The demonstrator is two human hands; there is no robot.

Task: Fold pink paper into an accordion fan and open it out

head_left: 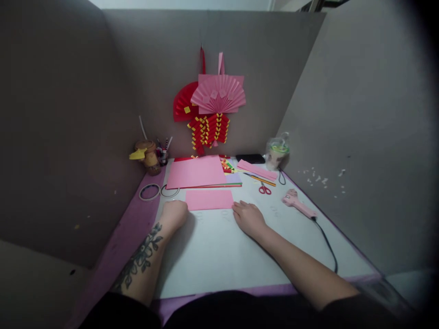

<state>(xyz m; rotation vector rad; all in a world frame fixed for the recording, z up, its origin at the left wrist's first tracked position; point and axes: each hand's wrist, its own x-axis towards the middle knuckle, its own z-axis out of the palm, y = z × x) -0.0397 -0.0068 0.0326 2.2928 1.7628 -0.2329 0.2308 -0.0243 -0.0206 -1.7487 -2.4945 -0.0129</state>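
A small pink paper rectangle [209, 199] lies flat on the white work mat [219, 256]. My left hand [174, 214] rests at its near left corner with fingers curled onto the paper's edge. My right hand [248, 217] rests at its near right corner, fingertips touching the paper. Both hands press down at the sheet's lower edge; neither lifts it.
A larger pink sheet [197, 172] tops a stack of coloured paper behind. Tape rolls [150, 192] lie left, red scissors [264, 188], a pencil [259, 179], a pink strip [256, 169] and a pink glue gun [298, 204] with cord right. Paper fans [216, 98] hang on the partition.
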